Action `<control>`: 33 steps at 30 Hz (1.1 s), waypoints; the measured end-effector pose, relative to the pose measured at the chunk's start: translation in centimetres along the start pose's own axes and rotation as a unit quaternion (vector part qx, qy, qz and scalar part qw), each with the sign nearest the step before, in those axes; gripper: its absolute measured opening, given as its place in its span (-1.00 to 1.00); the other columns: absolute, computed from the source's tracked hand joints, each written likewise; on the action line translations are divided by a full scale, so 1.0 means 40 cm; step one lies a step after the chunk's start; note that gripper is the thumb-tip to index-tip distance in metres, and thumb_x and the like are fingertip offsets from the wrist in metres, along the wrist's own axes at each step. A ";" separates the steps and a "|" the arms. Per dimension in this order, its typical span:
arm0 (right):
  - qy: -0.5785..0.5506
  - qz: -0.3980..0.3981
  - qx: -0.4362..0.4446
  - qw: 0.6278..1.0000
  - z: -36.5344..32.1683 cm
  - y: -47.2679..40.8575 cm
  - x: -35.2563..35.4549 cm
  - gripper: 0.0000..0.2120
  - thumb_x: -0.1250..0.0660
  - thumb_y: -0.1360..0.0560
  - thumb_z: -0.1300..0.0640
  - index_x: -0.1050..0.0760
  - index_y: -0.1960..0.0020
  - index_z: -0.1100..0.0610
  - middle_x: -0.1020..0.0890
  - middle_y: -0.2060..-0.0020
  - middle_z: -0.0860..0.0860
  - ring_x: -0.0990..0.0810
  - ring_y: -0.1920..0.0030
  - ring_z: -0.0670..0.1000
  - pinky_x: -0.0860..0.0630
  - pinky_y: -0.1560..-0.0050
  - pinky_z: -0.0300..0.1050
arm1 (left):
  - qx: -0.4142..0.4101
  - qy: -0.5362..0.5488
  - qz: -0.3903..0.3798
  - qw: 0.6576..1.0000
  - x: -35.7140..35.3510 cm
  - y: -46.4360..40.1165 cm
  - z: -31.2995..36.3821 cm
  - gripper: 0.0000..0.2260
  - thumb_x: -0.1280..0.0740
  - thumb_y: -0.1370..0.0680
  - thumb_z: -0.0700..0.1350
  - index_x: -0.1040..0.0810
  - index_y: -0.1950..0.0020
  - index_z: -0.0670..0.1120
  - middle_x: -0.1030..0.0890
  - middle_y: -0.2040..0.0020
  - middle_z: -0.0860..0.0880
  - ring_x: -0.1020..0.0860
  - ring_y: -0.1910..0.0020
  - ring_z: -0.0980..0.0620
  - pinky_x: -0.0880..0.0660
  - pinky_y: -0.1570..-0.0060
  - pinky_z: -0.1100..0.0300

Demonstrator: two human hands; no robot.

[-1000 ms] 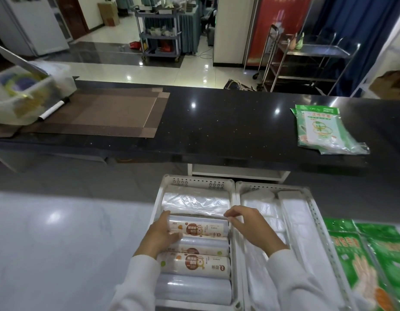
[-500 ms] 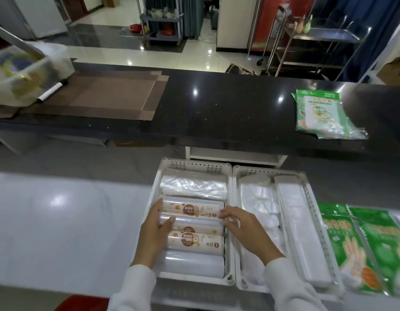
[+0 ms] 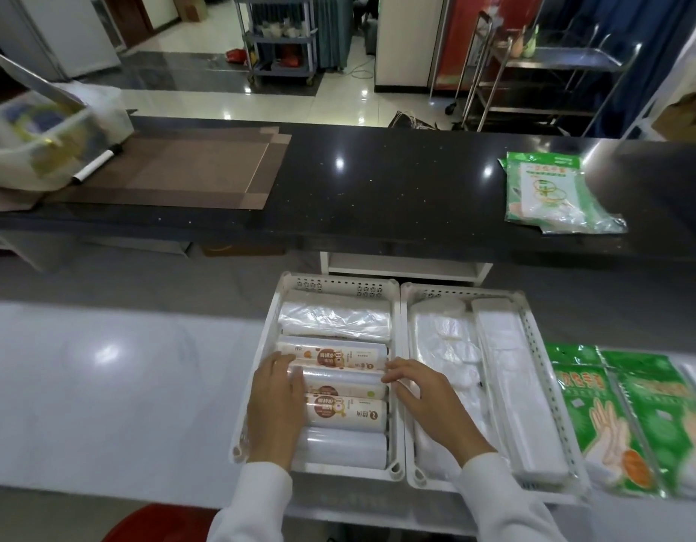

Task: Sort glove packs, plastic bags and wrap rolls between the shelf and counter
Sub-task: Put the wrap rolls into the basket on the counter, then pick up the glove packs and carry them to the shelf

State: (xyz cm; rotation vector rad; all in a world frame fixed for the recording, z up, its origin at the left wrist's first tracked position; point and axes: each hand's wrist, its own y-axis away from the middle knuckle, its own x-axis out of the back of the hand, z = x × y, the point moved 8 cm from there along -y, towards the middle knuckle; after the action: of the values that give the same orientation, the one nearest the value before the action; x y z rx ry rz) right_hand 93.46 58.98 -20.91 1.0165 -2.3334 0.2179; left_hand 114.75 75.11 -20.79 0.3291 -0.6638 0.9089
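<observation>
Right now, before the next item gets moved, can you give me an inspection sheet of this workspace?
Surface: pale glossy front counter; raised black speckled counter behind it.
Job's things: white perforated left tray holds wrap rolls stacked front to back and a clear bag bundle; white right tray holds white plastic bags; green glove packs beside it; green-and-white packs on the black counter.
Clutter: brown flattened cardboard, white marker pen, clear plastic bin.
Hands: left hand and right hand at the ends of one wrap roll; grip unclear.
Cables: loose cord on the far floor.
Surroundings: steel trolleys, grey cart.
</observation>
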 end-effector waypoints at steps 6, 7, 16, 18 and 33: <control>-0.017 0.045 -0.011 0.999 0.027 0.038 0.061 -0.77 -0.35 -0.65 0.19 -0.67 -0.06 -0.12 -0.65 -0.14 -0.30 -0.53 -0.23 -0.38 -0.34 -0.23 -0.56 | -0.165 -0.197 -0.142 0.956 -0.161 0.011 0.109 -0.56 -0.17 -0.71 0.09 -0.28 -0.61 0.14 -0.16 -0.68 0.03 -0.05 -0.67 -0.03 -0.04 -0.65 -0.09; -0.021 0.049 -0.013 0.998 0.034 0.045 0.070 -0.77 -0.35 -0.65 0.20 -0.68 -0.06 -0.11 -0.66 -0.13 -0.30 -0.55 -0.23 -0.35 -0.35 -0.23 -0.55 | -0.163 -0.231 -0.166 0.945 -0.185 0.017 0.105 -0.52 -0.12 -0.71 0.14 -0.18 -0.64 0.17 -0.07 -0.70 0.04 0.04 -0.69 -0.04 0.08 -0.65 -0.12; -0.062 0.100 -0.019 0.993 0.084 0.089 0.166 -0.74 -0.35 -0.64 0.24 -0.70 -0.08 -0.10 -0.70 -0.02 -0.30 -0.65 -0.15 -0.20 -0.52 -0.21 -0.36 | -0.095 -0.296 -0.196 0.930 -0.219 0.046 0.106 -0.48 0.00 -0.72 0.21 0.01 -0.68 0.19 0.14 -0.71 0.05 0.17 -0.68 -0.04 0.15 -0.55 -0.37; -0.070 0.105 -0.017 0.992 0.096 0.095 0.193 -0.72 -0.35 -0.64 0.24 -0.68 -0.07 -0.15 -0.70 -0.02 -0.32 -0.66 -0.14 -0.21 -0.54 -0.18 -0.36 | -0.095 -0.291 -0.170 0.936 -0.212 0.049 0.134 -0.54 -0.07 -0.73 0.14 -0.18 -0.64 0.15 -0.05 -0.70 0.02 0.02 -0.69 -0.03 0.07 -0.58 -0.30; -0.119 0.094 -0.032 0.988 0.309 0.209 0.510 -0.67 -0.35 -0.61 0.33 -0.70 -0.02 -0.10 -0.75 0.10 -0.21 -0.72 0.03 -0.12 -0.64 -0.06 -0.22 | -0.034 0.150 -0.082 0.985 -0.361 0.246 0.493 -0.83 -0.35 -0.66 -0.08 -0.67 -0.02 0.19 -0.71 0.04 0.25 -0.65 -0.01 0.25 -0.56 -0.01 0.25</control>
State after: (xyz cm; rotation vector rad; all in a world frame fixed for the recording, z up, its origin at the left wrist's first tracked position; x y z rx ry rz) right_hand 70.95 47.69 -18.79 0.8299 -2.6382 0.0975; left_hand 92.79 61.54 -15.44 0.1768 -0.3829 0.7570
